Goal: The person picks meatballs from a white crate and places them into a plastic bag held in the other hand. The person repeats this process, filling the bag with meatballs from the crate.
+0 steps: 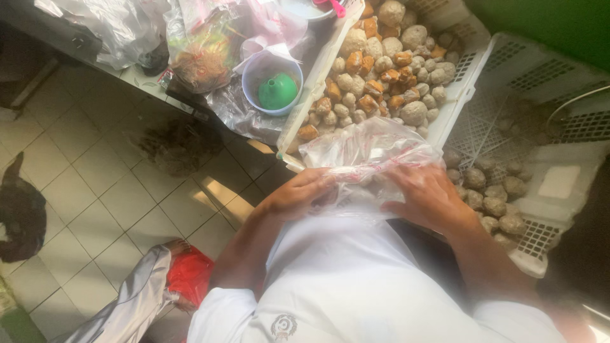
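Both hands, my left hand (298, 194) and right hand (429, 197), grip the clear plastic bag (368, 155), its long axis lying crosswise between them, mouth direction unclear.

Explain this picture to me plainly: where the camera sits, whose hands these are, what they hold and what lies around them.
There is only one picture, taken by a camera worn on a person's head and looking down over their white shirt. No machine is involved; the two hands are the person's own. The left hand and the right hand both grip a clear plastic bag, crumpled between them at waist height.

Beyond the bag is a white slotted tray heaped with pale round balls and orange-brown fried pieces. A second white tray at the right holds more balls. To the left stands a small pale cup with a green funnel in it, among other plastic bags. Below lies a tiled floor.
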